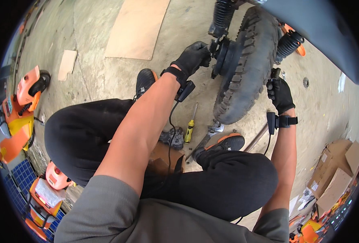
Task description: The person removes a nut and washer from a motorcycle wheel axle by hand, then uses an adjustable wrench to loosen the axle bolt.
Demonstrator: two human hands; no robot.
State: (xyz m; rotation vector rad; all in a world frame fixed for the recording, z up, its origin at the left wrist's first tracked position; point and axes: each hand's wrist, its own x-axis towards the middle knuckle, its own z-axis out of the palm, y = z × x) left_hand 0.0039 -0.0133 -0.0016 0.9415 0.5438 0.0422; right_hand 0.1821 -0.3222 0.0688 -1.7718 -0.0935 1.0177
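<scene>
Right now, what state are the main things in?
Black knobby rubber tyre: on edge
Left black-gloved hand: fingers bent, beside tyre
Right black-gloved hand: fingers bent, beside tyre
Yellow-handled screwdriver: lying down
Tan rectangular cardboard sheet: lying flat
Brown cardboard box: open

We see that the left glove [192, 58] and right glove [280, 94] are black, and that the tyre [250, 69] is dark grey with a blocky tread pattern. Our shirt [187, 222] is grey, our trousers [240, 182] are black, and the screwdriver handle [189, 131] is yellow. The cardboard sheet [135, 30] is light tan, and the shoes [231, 142] are black with orange trim.
</scene>
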